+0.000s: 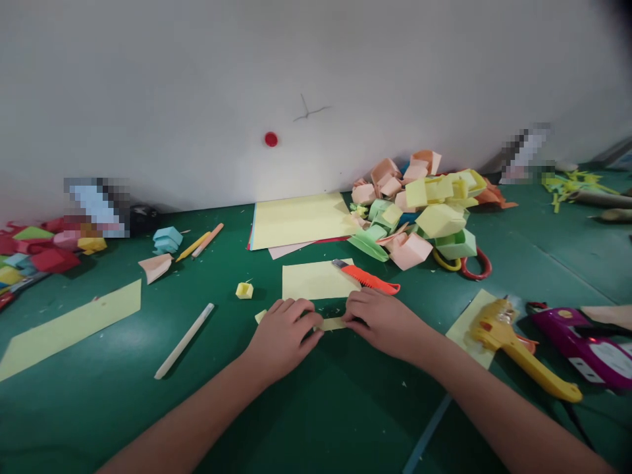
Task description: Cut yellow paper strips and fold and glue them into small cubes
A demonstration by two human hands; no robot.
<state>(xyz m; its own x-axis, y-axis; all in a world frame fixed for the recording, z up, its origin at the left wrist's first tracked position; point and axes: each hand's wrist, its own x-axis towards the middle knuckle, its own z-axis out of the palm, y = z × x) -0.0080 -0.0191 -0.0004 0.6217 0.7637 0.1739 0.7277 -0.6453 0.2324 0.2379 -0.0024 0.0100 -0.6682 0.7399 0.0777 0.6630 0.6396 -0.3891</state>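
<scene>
A narrow pale yellow paper strip (332,324) spans the gap between my two hands, just above the green table. Its left end is pinched by my left hand (289,332), and its right end by my right hand (378,322). Another bit of yellow paper (261,316) pokes out beside my left hand. Right behind my hands lies a yellow paper sheet (316,280), with an orange utility knife (370,276) across its right corner, close to my right knuckles. A tiny folded yellow paper box (244,290) sits to the left.
A yellow glue gun (518,349) and a purple device (582,342) lie at right. Folded paper boxes (439,220) are heaped behind, over red-handled scissors (476,264). Stacked paper (301,220) rests by the wall. A glue stick (184,341) and long paper strip (74,326) lie left.
</scene>
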